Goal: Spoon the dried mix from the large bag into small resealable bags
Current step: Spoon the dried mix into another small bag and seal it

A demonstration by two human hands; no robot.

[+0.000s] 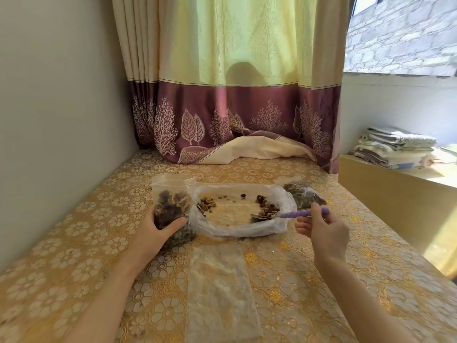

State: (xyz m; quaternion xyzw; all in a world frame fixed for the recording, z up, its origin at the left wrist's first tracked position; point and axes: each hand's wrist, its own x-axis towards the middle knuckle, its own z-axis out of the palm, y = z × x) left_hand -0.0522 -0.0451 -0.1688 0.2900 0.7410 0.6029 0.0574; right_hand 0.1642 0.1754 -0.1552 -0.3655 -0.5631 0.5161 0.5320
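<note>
The large clear bag (247,230) lies open and rolled down at the table's middle, with small heaps of dried mix (268,208) left inside. My left hand (155,231) grips a small resealable bag (173,199), upright and mostly full of mix, at the large bag's left edge. My right hand (321,227) pinches the purple handle of a spoon (294,214); its metal bowl rests among the mix at the large bag's right side. Another filled small bag (303,195) lies behind the spoon on the right.
A flat empty clear bag (220,285) lies on the gold floral tablecloth (74,268) near me. The curtain (235,125) hangs down onto the table's far end. A wall runs along the left. Folded towels (393,149) sit on a ledge to the right.
</note>
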